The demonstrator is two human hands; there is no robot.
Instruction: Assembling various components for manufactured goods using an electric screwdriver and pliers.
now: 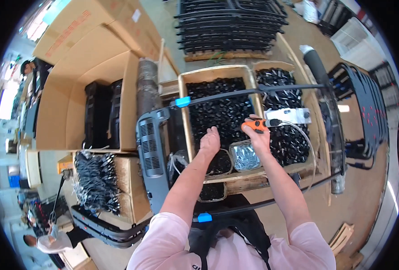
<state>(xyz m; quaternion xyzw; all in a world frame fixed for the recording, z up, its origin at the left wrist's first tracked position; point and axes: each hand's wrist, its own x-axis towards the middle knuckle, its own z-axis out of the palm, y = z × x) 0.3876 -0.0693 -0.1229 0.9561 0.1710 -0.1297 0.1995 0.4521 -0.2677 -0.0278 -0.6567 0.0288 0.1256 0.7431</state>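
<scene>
Head view: orange-and-black handheld tool (254,125) in right hand (260,139); grip of left hand (209,141) unclear. Beneath, wooden bins (215,72) hold black pieces (219,112).

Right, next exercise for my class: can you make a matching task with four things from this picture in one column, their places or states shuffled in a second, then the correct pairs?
Column 1
1. Orange tool
2. Silver metal pieces
3. Stack of black frames
4. Open cardboard box

Column 2
A. Sits on a wooden pallet
B. Has dark parts inside
C. Held in the right hand
D. Lie in a small tray

Pairs: 1-C, 2-D, 3-A, 4-B
</scene>
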